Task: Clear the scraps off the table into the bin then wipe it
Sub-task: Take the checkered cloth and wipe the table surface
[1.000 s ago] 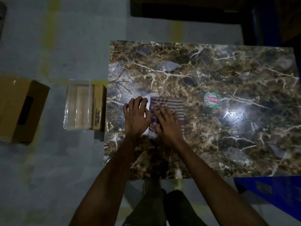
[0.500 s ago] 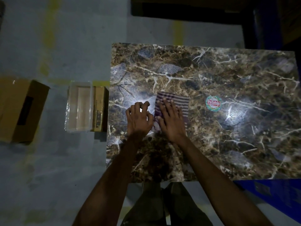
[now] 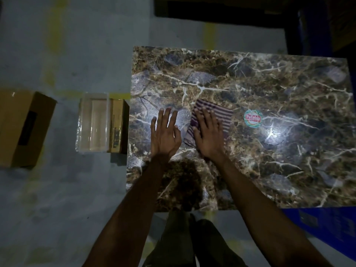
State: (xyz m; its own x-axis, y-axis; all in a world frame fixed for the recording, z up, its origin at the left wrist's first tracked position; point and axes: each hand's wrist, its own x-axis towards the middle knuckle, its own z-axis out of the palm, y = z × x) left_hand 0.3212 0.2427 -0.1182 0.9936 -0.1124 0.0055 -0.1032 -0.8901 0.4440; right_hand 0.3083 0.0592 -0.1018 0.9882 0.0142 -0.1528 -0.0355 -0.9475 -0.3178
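A striped purple-and-white cloth [image 3: 224, 117] lies flat on the brown marble-patterned table [image 3: 269, 147], left of centre. My right hand [image 3: 209, 134] presses on it with straight fingers. Just to the left of the cloth, my left hand [image 3: 165, 134] rests flat on the bare tabletop with its fingers spread. A clear plastic bin [image 3: 94, 123] stands on the floor off the table's left edge. I see no scraps on the table.
A round red-and-green sticker [image 3: 253, 118] is on the table right of the cloth. A small cardboard box [image 3: 118, 126] stands between the bin and the table, a larger one [image 3: 23, 128] farther left. Blue objects [image 3: 331, 226] sit at the lower right.
The cloth and my right hand have slid a little to the right. My left hand has come off the cloth's edge and its fingers have straightened and spread on the table.
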